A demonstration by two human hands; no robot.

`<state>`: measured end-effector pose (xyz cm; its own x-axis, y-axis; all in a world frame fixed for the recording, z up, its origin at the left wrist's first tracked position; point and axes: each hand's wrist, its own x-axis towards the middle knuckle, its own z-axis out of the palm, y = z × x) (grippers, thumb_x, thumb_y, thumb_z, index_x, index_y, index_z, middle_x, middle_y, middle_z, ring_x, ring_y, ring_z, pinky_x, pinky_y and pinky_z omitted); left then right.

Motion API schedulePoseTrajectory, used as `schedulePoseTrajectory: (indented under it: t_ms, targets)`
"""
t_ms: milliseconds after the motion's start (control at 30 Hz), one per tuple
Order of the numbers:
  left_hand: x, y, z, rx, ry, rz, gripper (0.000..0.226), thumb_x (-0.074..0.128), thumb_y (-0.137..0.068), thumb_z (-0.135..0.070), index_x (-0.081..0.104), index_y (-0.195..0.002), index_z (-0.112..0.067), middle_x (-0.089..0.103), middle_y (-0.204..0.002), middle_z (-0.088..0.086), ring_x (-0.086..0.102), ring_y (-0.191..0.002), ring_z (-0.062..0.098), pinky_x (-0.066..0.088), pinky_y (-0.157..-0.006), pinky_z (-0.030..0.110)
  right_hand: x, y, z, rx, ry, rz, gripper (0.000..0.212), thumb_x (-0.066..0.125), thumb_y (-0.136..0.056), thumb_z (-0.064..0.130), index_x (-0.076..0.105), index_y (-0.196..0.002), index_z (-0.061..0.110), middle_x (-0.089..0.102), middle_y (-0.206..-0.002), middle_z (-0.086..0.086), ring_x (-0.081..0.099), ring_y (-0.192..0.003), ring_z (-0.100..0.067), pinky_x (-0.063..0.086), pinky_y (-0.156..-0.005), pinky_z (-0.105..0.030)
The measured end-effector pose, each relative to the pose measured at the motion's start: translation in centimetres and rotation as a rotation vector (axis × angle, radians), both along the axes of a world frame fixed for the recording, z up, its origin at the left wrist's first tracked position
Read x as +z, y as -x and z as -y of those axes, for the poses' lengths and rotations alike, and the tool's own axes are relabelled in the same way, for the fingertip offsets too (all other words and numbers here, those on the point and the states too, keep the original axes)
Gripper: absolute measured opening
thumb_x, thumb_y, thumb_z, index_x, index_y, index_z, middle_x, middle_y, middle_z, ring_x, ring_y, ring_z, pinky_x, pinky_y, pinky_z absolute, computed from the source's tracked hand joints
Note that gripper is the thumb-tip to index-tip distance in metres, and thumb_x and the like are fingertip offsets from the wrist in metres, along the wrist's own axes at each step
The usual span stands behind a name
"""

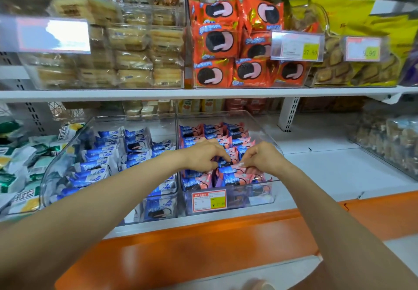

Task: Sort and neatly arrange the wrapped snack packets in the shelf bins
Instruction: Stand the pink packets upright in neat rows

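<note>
Head view, left hand: the left hand reaches into the right bin, its fingers curled down and pinching a packet in the front-middle rows.
Head view, right hand: the right hand is just beside it, thumb and fingertips pinching the top edge of a neighbouring packet. The two hands are near each other but not touching.
Pink packets: the pink packets fill the right bin. The back rows stand upright in fairly even lines, while the front rows under the hands lean and overlap.
Blue packets: the blue packets lie in the left bin, which sits right against the right bin. Most form slanting rows, but some near the middle and front are tipped or loose.
Sorting: the colours look separated already. No blue packet shows plainly among the pink, though those under the hands are partly hidden.
Done, as judged: the back of the right bin, and the split by colour.
Left, as judged: straightening the front pink rows, then probably tidying the blue ones.
Surroundings: a price tag is fixed to the front of the right bin. Orange packets sit in a bin on the shelf above. Green and white packets lie jumbled to the left of the left bin.
</note>
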<state>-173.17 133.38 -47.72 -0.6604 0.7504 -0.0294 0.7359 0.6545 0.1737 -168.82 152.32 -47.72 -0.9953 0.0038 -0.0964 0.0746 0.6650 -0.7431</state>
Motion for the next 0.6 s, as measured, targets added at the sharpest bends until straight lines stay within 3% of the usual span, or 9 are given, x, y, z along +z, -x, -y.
schedulePoseTrajectory:
  t_ms: [133, 467, 600]
  targets:
    - [0.5, 0.3, -0.4, -0.029, -0.004, 0.062, 0.039, 0.05, -0.09, -0.003, 0.059, -0.126, -0.016, 0.059, -0.128, 0.0, 0.049, -0.114, 0.018, 0.036, -0.098, 0.029, 0.0, 0.1, -0.3, -0.02, 0.054, -0.007, 0.021, 0.071, -0.08, 0.001, 0.067, -0.061, 0.011, 0.063, -0.049, -0.003, 0.061, -0.043, -0.007, 0.056, -0.057, -0.02]
    - [0.0, 0.6, -0.5, -0.018, 0.044, 0.147, 0.044, 0.04, -0.092, 0.001, 0.056, -0.129, -0.018, 0.051, -0.138, 0.0, 0.045, -0.126, 0.019, 0.036, -0.104, 0.037, -0.8, 0.2, -0.1, -0.018, 0.017, -0.038, 0.006, 0.07, -0.081, 0.001, 0.071, -0.075, 0.001, 0.059, -0.041, 0.006, 0.057, -0.038, -0.002, 0.049, -0.046, -0.013]
    - [-0.3, 0.3, -0.4, 0.013, -0.026, 0.209, 0.046, 0.037, -0.093, 0.002, 0.055, -0.129, -0.019, 0.058, -0.131, 0.005, 0.054, -0.109, 0.017, 0.041, -0.089, 0.026, -1.1, 0.3, 0.1, -0.019, -0.005, -0.053, 0.006, 0.068, -0.082, 0.0, 0.071, -0.077, -0.002, 0.056, -0.038, 0.008, 0.053, -0.035, 0.0, 0.045, -0.043, -0.011]
